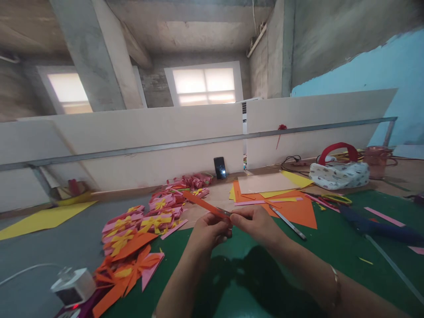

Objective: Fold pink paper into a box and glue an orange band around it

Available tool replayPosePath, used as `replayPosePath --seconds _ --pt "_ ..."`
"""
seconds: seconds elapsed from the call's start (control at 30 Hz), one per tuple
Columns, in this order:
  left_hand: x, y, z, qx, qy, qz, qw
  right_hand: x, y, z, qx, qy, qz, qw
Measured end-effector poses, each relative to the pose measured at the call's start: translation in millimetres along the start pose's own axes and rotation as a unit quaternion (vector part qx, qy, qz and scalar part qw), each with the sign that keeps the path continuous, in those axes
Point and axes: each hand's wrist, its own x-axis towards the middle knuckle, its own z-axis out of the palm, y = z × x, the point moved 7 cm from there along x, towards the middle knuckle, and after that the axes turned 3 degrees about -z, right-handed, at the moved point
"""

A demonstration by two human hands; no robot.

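2 hands meet above the green worktop [298, 265]. With my left grip [210, 229] and my right grip [255, 223] I hold 1 orange paper strip [203, 204], each clamped on its near end where the fingertips touch. The strip slants up and away to the left. Just left lie pink and yellow folded paper pieces [149, 218]; a metal ruler [287, 222] lies to the right, near orange sheets [294, 210].
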Motion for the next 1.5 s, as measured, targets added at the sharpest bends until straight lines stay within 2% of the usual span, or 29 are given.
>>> replayPosePath --seconds 0.3,0.5,0.8,1.37,1.5 --pt "2.5 -3.8 0.4 -0.009 -0.012 -0.008 1.0 -0.8 2.7 1.1 0.027 0.002 0.004 1.0" --pt "3.0 -3.7 6.2 0.002 -0.044 -0.013 0.999 0.8 2.9 4.8 0.024 -0.022 -0.004 0.999" --pt "2.2 -3.2 8.1 -0.005 -0.049 -0.009 0.999 0.0 2.9 5.8 0.036 -0.024 -0.006 0.999" --pt "1.1 -4.9 7.9 0.013 -0.054 -0.025 0.998 -0.4 4.4 8.5 0.078 -0.021 0.007 0.997" --pt "-1.4 0.7 3.7 -0.001 -0.067 -0.029 0.997 -1.3 5.0 3.0 0.068 0.005 0.013 0.998"
